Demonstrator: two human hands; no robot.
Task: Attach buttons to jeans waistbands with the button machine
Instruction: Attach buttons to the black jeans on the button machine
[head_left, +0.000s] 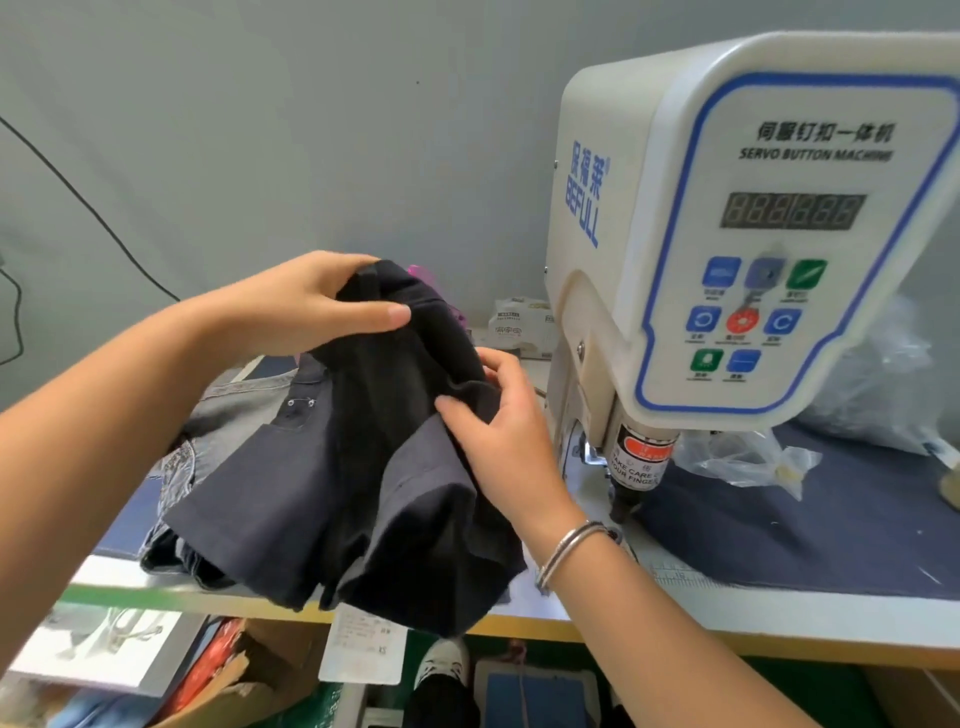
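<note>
Left hand (311, 301) raised at about 10 o'clock from frame centre, forearm entering from 8 o'clock, thumb stretched along the near face of the black jeans (379, 441) and fingers curled over the bunched top edge, gripping it. Right hand (498, 431) at centre, forearm rising from 5 o'clock, silver bangle (569, 551) at the wrist, thumb and fingers pinching a fold of the same dark cloth on its right side. Jeans held up off the table (727, 603) between both hands, lower part draped over the front table edge at 6 o'clock.

Behind the held pair, at 9 o'clock, a pile of grey denim (234, 405) lying on the table, partly hidden by the black cloth. At 2 o'clock, the white button machine (675, 208), control panel facing the camera, its press head (636, 467) pointing down just right of the right wrist, apart from the jeans. Crumpled clear plastic bags (748, 457) at 3 o'clock on a dark blue mat (831, 530). White packet (519, 327) behind, between jeans and machine. Black cable (78, 197) across the grey wall at 10 o'clock. Cardboard box (249, 675) and a shoe (441, 670) under the table at 6 o'clock.
</note>
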